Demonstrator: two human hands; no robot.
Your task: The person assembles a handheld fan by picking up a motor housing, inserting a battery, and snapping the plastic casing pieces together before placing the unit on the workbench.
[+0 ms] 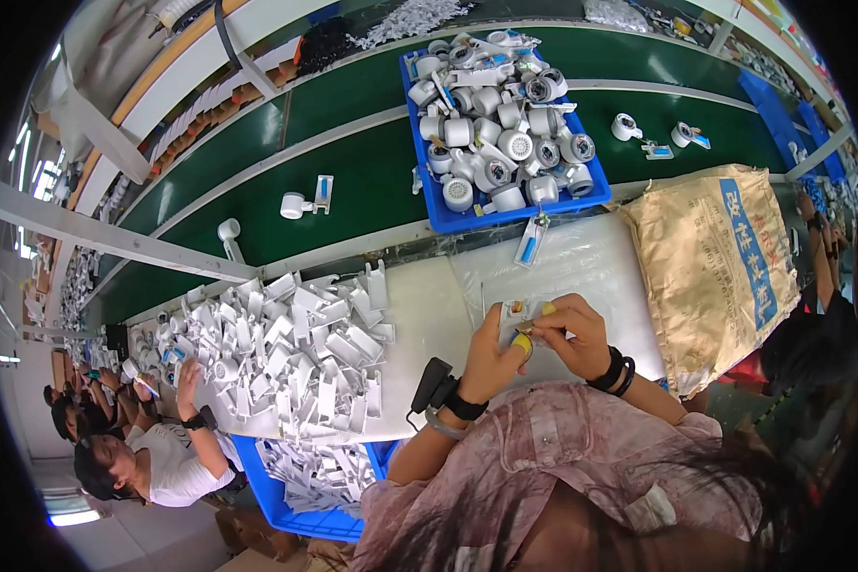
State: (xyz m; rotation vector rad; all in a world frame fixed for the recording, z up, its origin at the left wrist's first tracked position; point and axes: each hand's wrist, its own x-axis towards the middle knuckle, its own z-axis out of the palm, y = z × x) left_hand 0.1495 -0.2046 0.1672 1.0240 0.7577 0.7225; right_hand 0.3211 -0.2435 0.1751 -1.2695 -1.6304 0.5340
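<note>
Green conveyor belt [372, 157]: the giant here, running crosswise beyond the hands, a few loose assemblies lying on it.
Worktop [419, 300]: pale, right under the hands; they work above its bare middle, apparently for elbow room between the piles.
White-part heap [291, 338]: and what a spread, left of the hands, tumbled loose, probably so singles can be picked without digging.
Blue tray [477, 222]: straight ahead of the hands, piled high with round-headed white housings [517, 145]; its walls seem to be what stops them rolling.
Paper sack [686, 305]: brown, just right of the hands, lying crumpled along the worktop's edge.
Lower blue bin [315, 524]: left of the hands and below the heap, tucked close, perhaps to hold more of the same parts.
Left hand [491, 360]: here's the action! Thumb and fingers clamp a small white piece, likely steadying it.
Right hand [580, 338]: fingertips pinching at that piece's right side, very precise.
Small white piece [513, 310]: up between both hands, above the worktop; its finer details are too small to tell.
Yellow finger cover [521, 341]: on the left thumb, perhaps for grip or protection.
</note>
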